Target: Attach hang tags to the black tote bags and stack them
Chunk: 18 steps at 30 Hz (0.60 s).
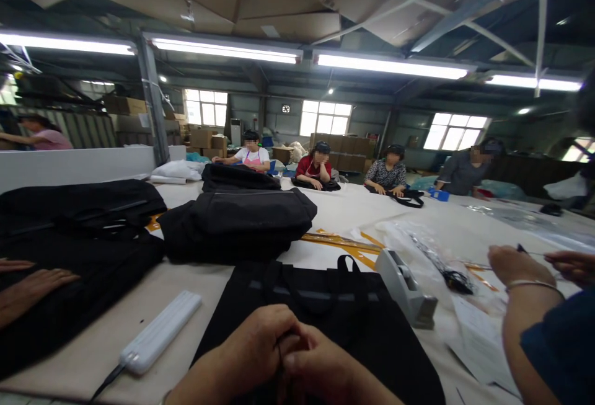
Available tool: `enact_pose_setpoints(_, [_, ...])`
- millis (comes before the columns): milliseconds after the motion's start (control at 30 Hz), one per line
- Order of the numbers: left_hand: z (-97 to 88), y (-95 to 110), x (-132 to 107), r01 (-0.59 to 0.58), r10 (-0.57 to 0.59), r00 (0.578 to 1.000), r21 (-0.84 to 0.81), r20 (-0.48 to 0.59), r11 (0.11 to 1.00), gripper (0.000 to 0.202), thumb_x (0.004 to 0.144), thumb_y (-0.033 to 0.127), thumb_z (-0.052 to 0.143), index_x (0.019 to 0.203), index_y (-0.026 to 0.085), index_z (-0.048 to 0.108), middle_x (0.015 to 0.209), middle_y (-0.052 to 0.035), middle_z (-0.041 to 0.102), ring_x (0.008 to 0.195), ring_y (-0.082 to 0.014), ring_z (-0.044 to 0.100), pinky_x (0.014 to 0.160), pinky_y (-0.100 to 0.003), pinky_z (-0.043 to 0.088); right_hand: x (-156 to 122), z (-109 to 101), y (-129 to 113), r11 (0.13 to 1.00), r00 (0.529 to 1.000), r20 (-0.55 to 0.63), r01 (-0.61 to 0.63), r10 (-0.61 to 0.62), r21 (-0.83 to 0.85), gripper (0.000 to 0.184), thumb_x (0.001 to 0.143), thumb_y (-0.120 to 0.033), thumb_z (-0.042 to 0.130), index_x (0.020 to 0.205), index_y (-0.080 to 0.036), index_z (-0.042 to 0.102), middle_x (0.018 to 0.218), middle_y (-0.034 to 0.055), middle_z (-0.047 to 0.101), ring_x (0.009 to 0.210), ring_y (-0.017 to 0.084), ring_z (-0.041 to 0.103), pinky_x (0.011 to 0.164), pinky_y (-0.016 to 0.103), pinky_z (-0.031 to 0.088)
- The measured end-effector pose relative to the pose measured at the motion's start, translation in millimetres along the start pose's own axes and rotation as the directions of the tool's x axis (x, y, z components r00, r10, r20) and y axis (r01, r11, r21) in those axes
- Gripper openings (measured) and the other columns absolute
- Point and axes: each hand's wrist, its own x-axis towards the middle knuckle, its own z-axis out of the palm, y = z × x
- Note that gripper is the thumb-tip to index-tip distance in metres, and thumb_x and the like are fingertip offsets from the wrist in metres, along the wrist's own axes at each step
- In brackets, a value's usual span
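Clenched together, left hand (248,350) and right hand (325,366) pinch a thin cord (279,350); black bag (325,296) beneath.

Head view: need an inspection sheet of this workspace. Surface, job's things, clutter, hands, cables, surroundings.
Surface: pale table, mostly covered near the wearer.
Job's things: black bag lying flat under the hands; dark strand above it, too thin to identify.
Clutter: tape dispenser, power strip, piled black bags, plastic wrappers, papers.
Hands: left hand and right hand meet, both pinched on the dark strand.
Cables: dark cable leaving the power strip toward the near edge.
Surroundings: neighbour's hands at right, another person's hand at left, seated co-workers across the table, cartons behind.
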Motion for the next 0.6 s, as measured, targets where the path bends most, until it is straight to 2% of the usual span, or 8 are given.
enact_pose_setpoints(100, [-5.2, -16.5, 10.6, -0.006, 0.012, 0.998, 0.105, -0.065, 0.994, 0.015, 0.092, 0.022, 0.058, 0.081, 0.023, 0.068, 0.081, -0.0030, 0.067, 0.076, -0.0175, 0.062, 0.067, -0.025, 0.042, 8.6, -6.5, 0.1, 0.974, 0.974, -0.223, -0.012, -0.040, -0.228, 0.029, 0.074, -0.033, 0.076, 0.096, -0.013, 0.073, 0.069, 0.0019, 0.067, 0.048, 0.008, 0.054, 0.044, 0.017, 0.038])
enact_pose_setpoints(167, [-6.9, -28.0, 17.5, -0.016, 0.031, 0.992, 0.125, -0.122, 0.992, 0.012, 0.090, 0.019, 0.058, 0.082, 0.023, 0.066, 0.081, -0.0025, 0.066, 0.077, -0.0171, 0.062, 0.069, -0.025, 0.041, 13.1, -12.2, -0.3, 0.954, 0.948, -0.312, -0.045, -0.052, -0.298, 0.029, 0.077, -0.038, 0.073, 0.092, -0.014, 0.074, 0.062, -0.0005, 0.063, 0.046, 0.008, 0.051, 0.046, 0.019, 0.039])
enact_pose_setpoints(233, [-6.1, -37.0, 24.3, -0.003, 0.029, 0.985, 0.152, -0.169, 0.988, 0.012, 0.089, 0.016, 0.058, 0.081, 0.023, 0.064, 0.080, -0.0023, 0.065, 0.076, -0.0171, 0.061, 0.068, -0.025, 0.041, 17.1, -18.0, -0.9, 0.944, 0.945, -0.318, -0.041, -0.070, -0.327, 0.037, 0.076, -0.047, 0.075, 0.094, -0.014, 0.074, 0.062, -0.0015, 0.061, 0.049, 0.008, 0.050, 0.049, 0.021, 0.039])
enact_pose_setpoints(333, [-2.4, -45.2, 34.1, 0.005, 0.022, 0.988, 0.173, -0.153, 0.985, 0.016, 0.090, 0.015, 0.054, 0.078, 0.022, 0.062, 0.080, -0.0028, 0.063, 0.074, -0.0168, 0.060, 0.065, -0.025, 0.040, 23.0, -24.4, -1.6, 0.952, 0.952, -0.294, -0.011, -0.083, -0.306, 0.050, 0.070, -0.059, 0.078, 0.087, -0.012, 0.072, 0.061, -0.0022, 0.056, 0.050, 0.007, 0.046, 0.049, 0.021, 0.036])
enact_pose_setpoints(433, [-0.3, -50.9, 41.7, 0.009, 0.025, 0.987, 0.204, -0.161, 0.979, 0.017, 0.090, 0.014, 0.053, 0.077, 0.022, 0.060, 0.079, -0.0028, 0.062, 0.073, -0.0167, 0.059, 0.064, -0.026, 0.039, 28.3, -28.1, -2.0, 0.966, 0.946, -0.319, -0.032, -0.054, -0.258, 0.053, 0.071, -0.065, 0.076, 0.078, -0.013, 0.066, 0.055, -0.0035, 0.052, 0.045, 0.006, 0.041, 0.045, 0.021, 0.030])
enact_pose_setpoints(533, [0.2, -56.6, 46.2, 0.041, 0.010, 0.983, 0.274, -0.182, 0.961, 0.020, 0.089, 0.011, 0.050, 0.074, 0.021, 0.058, 0.076, -0.0021, 0.058, 0.068, -0.0159, 0.056, 0.061, -0.027, 0.036, 32.1, -31.0, -2.0, 0.973, 0.944, -0.329, -0.061, -0.016, -0.223, 0.058, 0.078, -0.074, 0.062, 0.075, -0.016, 0.060, 0.049, -0.0039, 0.050, 0.040, 0.006, 0.036, 0.041, 0.022, 0.022])
enact_pose_setpoints(600, [0.4, -59.3, 47.6, 0.052, -0.006, 0.989, 0.312, -0.147, 0.949, 0.022, 0.089, 0.009, 0.047, 0.071, 0.020, 0.055, 0.075, -0.0016, 0.056, 0.066, -0.0148, 0.053, 0.060, -0.026, 0.034, 34.2, -32.8, -1.2, 0.970, 0.935, -0.353, -0.089, 0.003, -0.227, 0.056, 0.076, -0.072, 0.064, 0.072, -0.016, 0.057, 0.047, -0.0055, 0.046, 0.040, 0.006, 0.034, 0.041, 0.022, 0.020])
